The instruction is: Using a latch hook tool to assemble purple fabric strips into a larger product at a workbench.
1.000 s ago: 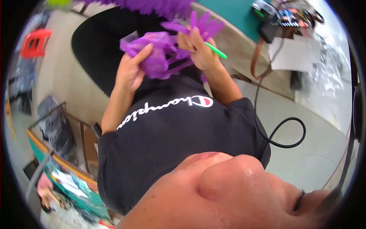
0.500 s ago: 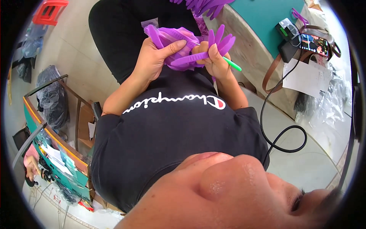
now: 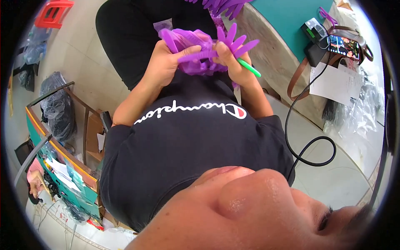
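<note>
In front of my waist, above my lap, is a purple rubber glove [image 3: 191, 41] with a crumpled, partly see-through body. My left hand [image 3: 163, 62] is closed on its left side, thumb pressed on top. My right hand [image 3: 236, 71] pinches the other side, and several purple glove fingers fan out beyond it. A green stick-like handle [image 3: 250, 68] pokes out of my right hand's grip; the tool's other end is hidden by the hand and glove.
More purple gloves [image 3: 231, 6] lie at the top, beside a teal-topped table [image 3: 283, 25]. To the right are a phone [image 3: 346, 47], a paper sheet [image 3: 333, 85] and a looping black cable [image 3: 333, 146]. At left stand a red stool [image 3: 52, 14] and a black bag [image 3: 58, 108]; another person sits lower left.
My right hand has shifted slightly left, closer to my left hand, and its glove fingers now spread differently. The purple strip between my hands has moved up and left.
</note>
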`<state>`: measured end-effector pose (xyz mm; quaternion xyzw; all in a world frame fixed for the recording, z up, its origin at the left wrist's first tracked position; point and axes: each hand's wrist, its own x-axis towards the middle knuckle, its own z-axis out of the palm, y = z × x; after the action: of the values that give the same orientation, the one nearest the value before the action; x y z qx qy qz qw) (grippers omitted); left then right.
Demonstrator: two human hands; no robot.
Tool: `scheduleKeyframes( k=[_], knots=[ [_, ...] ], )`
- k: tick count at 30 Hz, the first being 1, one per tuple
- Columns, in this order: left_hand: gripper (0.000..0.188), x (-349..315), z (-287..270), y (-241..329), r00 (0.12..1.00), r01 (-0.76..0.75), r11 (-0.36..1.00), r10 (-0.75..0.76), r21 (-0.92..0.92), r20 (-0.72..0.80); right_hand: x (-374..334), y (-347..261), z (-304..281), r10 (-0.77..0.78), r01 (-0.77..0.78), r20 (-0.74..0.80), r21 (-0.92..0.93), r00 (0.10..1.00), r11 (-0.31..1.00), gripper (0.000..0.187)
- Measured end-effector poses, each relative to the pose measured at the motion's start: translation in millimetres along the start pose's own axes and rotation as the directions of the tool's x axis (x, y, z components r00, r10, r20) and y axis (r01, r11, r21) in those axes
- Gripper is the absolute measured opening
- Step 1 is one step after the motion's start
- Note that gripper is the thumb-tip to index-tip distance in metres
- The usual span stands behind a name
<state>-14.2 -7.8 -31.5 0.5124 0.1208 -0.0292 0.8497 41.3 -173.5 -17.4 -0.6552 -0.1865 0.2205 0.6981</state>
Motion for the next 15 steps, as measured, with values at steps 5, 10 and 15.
scheduleKeyframes(
  k=[5, 10, 15],
  knots=[
    [0.027, -5, -6, 22, 0.882, 0.367, 0.928, -0.327, -0.063, 0.339, 51, 33, -74, 0.193, -0.077, -0.385, 0.297, 0.903, 0.952, 0.038],
    [0.024, -5, -14, 17, 0.910, 0.288, 0.951, -0.234, -0.115, 0.343, 51, 28, -100, 0.209, -0.208, 0.072, 0.621, 0.975, 0.755, 0.034],
    [0.014, 6, -1, 5, 0.988, -0.003, 0.986, -0.023, -0.167, -0.152, 19, 12, -59, -0.390, 0.328, 0.530, 0.212, 0.753, 0.921, 0.029]
  ],
)
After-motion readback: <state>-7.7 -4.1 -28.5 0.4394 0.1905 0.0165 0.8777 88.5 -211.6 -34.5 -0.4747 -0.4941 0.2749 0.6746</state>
